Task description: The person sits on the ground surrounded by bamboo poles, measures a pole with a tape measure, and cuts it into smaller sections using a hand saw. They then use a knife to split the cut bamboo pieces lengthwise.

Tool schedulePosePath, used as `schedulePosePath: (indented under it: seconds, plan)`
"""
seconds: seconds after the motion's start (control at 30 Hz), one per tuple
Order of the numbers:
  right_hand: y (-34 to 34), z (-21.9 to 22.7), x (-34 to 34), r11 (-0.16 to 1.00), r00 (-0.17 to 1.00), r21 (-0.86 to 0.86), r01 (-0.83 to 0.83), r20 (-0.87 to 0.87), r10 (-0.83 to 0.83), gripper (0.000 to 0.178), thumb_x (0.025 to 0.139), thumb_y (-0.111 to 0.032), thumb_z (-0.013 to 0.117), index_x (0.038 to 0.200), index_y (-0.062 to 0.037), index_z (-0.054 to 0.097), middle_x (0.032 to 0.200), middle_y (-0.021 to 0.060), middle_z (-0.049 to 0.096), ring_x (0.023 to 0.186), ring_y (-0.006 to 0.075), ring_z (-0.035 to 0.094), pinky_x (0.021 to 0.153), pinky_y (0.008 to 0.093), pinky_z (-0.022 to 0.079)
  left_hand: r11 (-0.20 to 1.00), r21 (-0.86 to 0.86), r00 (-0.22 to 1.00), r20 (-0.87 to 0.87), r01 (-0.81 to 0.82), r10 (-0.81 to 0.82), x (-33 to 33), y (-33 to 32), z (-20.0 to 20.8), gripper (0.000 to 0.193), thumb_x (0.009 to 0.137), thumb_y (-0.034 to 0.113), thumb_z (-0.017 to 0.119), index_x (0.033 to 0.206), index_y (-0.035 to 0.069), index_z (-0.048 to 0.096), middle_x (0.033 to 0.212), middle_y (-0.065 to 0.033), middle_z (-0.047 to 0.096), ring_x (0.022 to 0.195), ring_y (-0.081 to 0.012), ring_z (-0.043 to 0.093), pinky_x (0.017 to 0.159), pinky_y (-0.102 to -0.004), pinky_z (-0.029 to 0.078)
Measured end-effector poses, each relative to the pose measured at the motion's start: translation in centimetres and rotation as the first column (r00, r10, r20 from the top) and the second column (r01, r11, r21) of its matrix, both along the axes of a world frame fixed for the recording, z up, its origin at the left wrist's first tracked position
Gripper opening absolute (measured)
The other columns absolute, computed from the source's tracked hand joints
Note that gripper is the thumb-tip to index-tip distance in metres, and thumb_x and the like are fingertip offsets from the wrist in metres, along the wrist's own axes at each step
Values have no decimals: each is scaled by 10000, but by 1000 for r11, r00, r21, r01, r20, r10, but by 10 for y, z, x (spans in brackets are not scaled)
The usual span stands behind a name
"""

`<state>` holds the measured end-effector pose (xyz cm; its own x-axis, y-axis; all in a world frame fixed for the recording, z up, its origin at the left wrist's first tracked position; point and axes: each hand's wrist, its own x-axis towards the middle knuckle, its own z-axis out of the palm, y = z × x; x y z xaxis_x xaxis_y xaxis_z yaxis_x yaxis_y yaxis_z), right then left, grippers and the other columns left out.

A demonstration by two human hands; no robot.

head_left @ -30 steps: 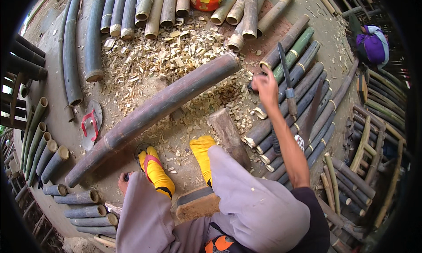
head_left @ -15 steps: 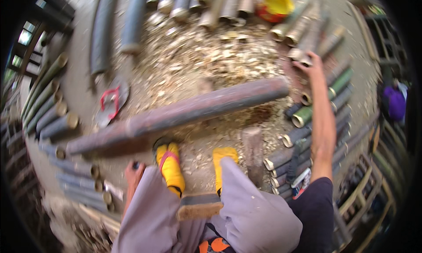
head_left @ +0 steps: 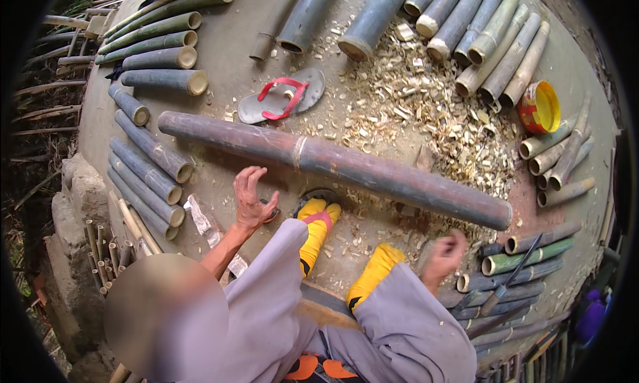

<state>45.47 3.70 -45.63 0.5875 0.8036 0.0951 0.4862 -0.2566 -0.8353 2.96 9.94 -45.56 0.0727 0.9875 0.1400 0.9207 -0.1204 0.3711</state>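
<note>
Both hands are off the workpiece. I log the thick bamboo pole point(head_left: 373, 171) as lying aslant over the floor point(head_left: 226, 43), just beyond the yellow-socked feet point(head_left: 374, 270), its left end farther away than its right. A stub of wood point(head_left: 425, 158) shows past its far side; I judge that it props the pole, though any contact is hidden.

Left hand point(head_left: 251, 200): fingers spread, just short of the pole's near side, left of the pale ring point(head_left: 299, 153). A small dark thing point(head_left: 271, 215) sits by the thumb (held or worn, I cannot tell). Right hand point(head_left: 444, 258): fingers half-curled, near the pole's right end but apart from it; too blurred to tell whether it pinches anything.

Handling notes: I would grip well apart, one palm either side of the ring, so neither end tips. A round stem likely rolls, so fingers should wrap under before lifting. I would keep the right wrist away from the long knife point(head_left: 500, 290) on the cut lengths point(head_left: 532, 256) at near right. Loose chips point(head_left: 442, 100) could let the pole skid.
</note>
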Motion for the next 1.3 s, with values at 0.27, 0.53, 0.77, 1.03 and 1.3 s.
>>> schedulePosePath:
  seconds: [0.27,0.53,0.77,1.03,1.3]
  plan:
    - [36,-50,-75,946,973,-299,-123,150,174,696,777,-293,757,1275,88,456,1188,322,511,1039,462,516,940,485,398,804,-374,831,-133,462,-540,-6,135,25,872,452,279,822,1246,86,515,1189,-103,606,1150,-260,556,993,-407,390]
    - [56,-44,-81,934,981,-307,-185,4,196,367,753,-232,764,962,43,638,796,232,646,852,398,622,764,465,499,779,-421,852,-30,464,-523,70,123,27,852,453,302,808,1234,86,544,1140,-107,630,1097,-282,584,931,-430,425]
    - [57,-47,-92,982,981,-92,-165,82,173,536,749,-175,738,1193,7,500,977,254,613,802,415,621,725,470,516,754,-456,858,41,472,-512,180,125,41,852,472,299,809,1245,61,539,1150,-124,630,1104,-313,583,943,-463,423]
    - [27,-41,-74,952,963,-180,-249,63,264,402,779,-153,691,1107,38,561,964,278,583,869,441,588,749,496,492,702,-440,802,77,560,-592,238,113,22,816,474,341,856,1175,56,550,1097,-130,640,1079,-310,598,917,-496,434]
    - [-98,52,1,975,999,-215,50,-6,-53,293,817,-30,615,1108,4,622,956,182,630,818,276,647,749,379,523,683,-462,756,-40,566,-654,239,115,29,854,590,362,855,1287,62,462,1207,-160,547,1144,-302,530,959,-478,426]
